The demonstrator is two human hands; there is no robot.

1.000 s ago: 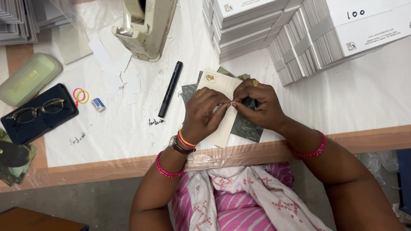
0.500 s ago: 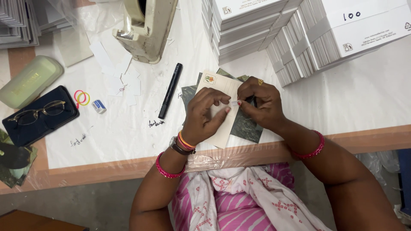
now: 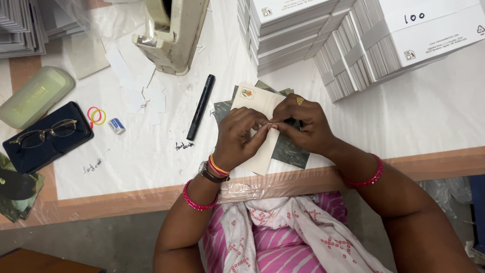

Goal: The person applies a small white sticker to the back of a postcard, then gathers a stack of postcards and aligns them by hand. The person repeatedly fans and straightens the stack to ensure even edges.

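Note:
My left hand (image 3: 240, 136) and my right hand (image 3: 309, 124) meet over a cream card (image 3: 250, 98) that lies on a small pile of dark green cards (image 3: 292, 151) near the table's front edge. The thumb and forefinger tips of both hands pinch a small thin white piece (image 3: 271, 125) between them; what it is I cannot tell. The left palm rests on the cream card and hides its lower half. The right hand, with a gold ring, covers part of the green cards.
A black marker (image 3: 200, 107) lies left of the cards. Further left are glasses on a dark case (image 3: 45, 134), a pale green case (image 3: 35, 96), rubber bands (image 3: 96, 115) and paper scraps. A beige machine (image 3: 172, 33) and banded card stacks (image 3: 353, 50) stand behind.
The fingertips of the two hands drew slightly apart half a second ago and now touch again over the cream card. Everything else on the table has stayed put.

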